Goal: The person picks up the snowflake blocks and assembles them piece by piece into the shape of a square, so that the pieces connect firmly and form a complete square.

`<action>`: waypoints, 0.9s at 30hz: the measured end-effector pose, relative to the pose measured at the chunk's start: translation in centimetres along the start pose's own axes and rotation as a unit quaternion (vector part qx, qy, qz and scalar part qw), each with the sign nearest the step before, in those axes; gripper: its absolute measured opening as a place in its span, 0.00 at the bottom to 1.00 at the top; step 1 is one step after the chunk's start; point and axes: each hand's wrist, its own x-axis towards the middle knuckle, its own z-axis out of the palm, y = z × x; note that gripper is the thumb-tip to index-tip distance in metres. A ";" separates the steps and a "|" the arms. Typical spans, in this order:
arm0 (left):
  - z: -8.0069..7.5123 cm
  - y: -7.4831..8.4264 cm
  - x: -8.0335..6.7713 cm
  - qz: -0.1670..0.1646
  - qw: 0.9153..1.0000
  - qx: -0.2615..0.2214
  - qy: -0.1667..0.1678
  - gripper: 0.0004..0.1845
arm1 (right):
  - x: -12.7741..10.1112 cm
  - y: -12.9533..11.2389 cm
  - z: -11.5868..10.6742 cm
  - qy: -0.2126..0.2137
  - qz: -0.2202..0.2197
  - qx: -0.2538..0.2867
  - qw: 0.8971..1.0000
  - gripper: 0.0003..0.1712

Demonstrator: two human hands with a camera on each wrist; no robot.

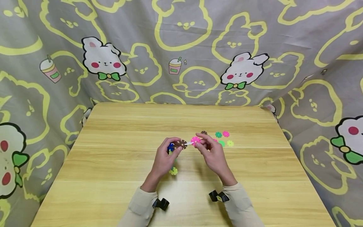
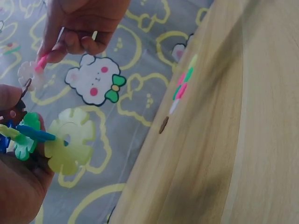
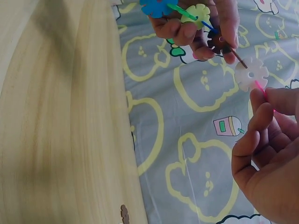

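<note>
My left hand [image 1: 165,154] gripped a chain of joined plastic flower discs [image 1: 178,144] above the worktop [image 1: 113,164]. My right hand [image 1: 211,151] pinched a pink disc [image 1: 195,140] against the chain's white end piece. Loose discs [image 1: 224,138] lay just beyond my right hand.

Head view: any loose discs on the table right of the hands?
Yes. Loose green discs and a pink disc lie on the table there.

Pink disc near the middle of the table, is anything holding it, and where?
Yes: the right hand pinches the pink disc by its edge; the left hand grips the joined chain of discs.
</note>
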 end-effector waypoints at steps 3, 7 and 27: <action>-0.1 0.0 -0.1 -0.006 1.000 0.000 -0.004 0.16 | 0.1 0.8 0.0 0.007 -0.005 -0.003 1.000 0.18; -0.4 0.0 -0.3 -0.001 1.000 0.000 -0.013 0.18 | 0.1 1.1 -0.1 0.010 -0.028 -0.010 1.000 0.18; -0.2 -0.9 1.5 0.087 0.992 0.087 -0.033 0.12 | 0.5 -0.2 -0.4 0.013 -0.110 -0.059 0.992 0.09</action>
